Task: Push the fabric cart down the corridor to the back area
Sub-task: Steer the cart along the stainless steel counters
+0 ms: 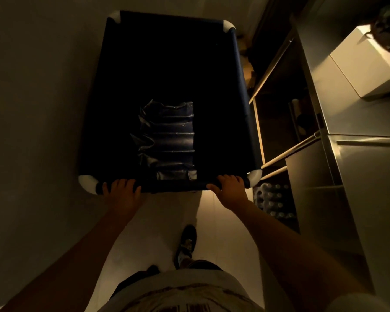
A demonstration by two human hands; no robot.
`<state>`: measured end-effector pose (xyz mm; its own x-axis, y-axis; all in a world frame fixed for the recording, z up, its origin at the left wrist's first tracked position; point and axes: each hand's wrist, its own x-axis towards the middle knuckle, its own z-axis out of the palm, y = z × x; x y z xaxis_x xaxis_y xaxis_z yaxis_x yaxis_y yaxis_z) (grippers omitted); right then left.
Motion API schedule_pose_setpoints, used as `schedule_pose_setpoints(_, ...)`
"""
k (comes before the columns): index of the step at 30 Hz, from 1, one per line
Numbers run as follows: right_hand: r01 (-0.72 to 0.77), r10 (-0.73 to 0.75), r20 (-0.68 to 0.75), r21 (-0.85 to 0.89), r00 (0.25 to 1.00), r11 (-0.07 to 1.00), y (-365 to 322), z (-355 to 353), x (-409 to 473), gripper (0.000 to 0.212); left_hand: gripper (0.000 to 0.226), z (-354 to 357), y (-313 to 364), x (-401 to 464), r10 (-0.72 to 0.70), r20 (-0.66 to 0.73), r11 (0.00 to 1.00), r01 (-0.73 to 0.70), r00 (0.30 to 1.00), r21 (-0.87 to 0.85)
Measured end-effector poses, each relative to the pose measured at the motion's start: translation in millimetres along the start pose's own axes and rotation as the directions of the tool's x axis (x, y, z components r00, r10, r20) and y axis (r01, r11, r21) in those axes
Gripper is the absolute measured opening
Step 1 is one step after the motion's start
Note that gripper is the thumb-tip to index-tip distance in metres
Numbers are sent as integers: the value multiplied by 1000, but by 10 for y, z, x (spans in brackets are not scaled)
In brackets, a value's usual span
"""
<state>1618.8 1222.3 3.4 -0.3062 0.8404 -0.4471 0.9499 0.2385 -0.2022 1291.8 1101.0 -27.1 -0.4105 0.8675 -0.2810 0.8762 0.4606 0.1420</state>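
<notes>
The fabric cart [167, 64] fills the middle of the view, running from the person's hands out toward 12 o'clock, its dark cloth walls hung on a frame with white corner caps. Both hands are clamped on the near top rail: the left hand [121, 191] at about 7 o'clock of the cart, the right hand [229, 186] at about 5 o'clock, each just inside a corner cap. Inside lies only a crumpled plastic sheet [167, 140], so the cart probably rolls light. The cloth sides will sag if pressed, so the stiff rail is the place to hold, hands wide for steering. A metal surface [358, 122] with a white box [367, 61] and open shelving [277, 109] stand close at 3 o'clock; the cart's right side runs near them, and clipping them is the likely risk.
</notes>
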Motion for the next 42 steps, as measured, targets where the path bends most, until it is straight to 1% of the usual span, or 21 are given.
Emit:
schedule_pose_setpoints(2, 11, -11, 0, 0, 1000, 1000, 10, -64, 140, 56, 53, -24, 26, 124, -6, 7, 1000, 6, 1000, 3)
schedule_pose_setpoints(3, 16, -16, -1, -1, 1000, 1000, 13, -90, 197, 55, 55, -36, 27, 176, -2, 14, 1000, 2, 1000, 15)
schedule_pose_setpoints(10, 29, -29, -15, 8, 999, 1000, 18, -260, 579, 54, 47, -140, 79, 577, -9, 86, 999, 6, 996, 36)
schedule_pose_setpoints(13, 11, -10, -15, 10, 1000, 1000, -18, -334, 693, 55, 45, -163, 93, 717, 10, 115, 997, -19, 993, 75)
schedule_pose_setpoints(16, -15, 15, -8, 7, 1000, 1000, -82, -375, 772, 56, 42, -194, 67, 854, 19, 94, 1000, -20, 995, 13)
schedule_pose_setpoints(18, -36, 37, -21, 25, 999, 999, -139, -384, 791, 56, 44, -231, 19, 970, 35, 124, 999, -37, 992, 15)
schedule_pose_setpoints(22, -77, 78, -17, 42, 997, 996, -253, -364, 752, 57, 50, -286, -104, 1138, 76, 201, 995, -88, 977, 50)
schedule_pose_setpoints(29, -170, 173, -39, 79, 984, 982, -496, -233, 575, 54, 49, -373, -308, 1259, 181, 219, 976, -203, 959, 83)
schedule_pose_setpoints(42, -309, 326, -64, 189, 943, 932, -1046, 150, 128, 52, 45, -498, -687, 1485, 356, 196, 912, -385, 914, 139)
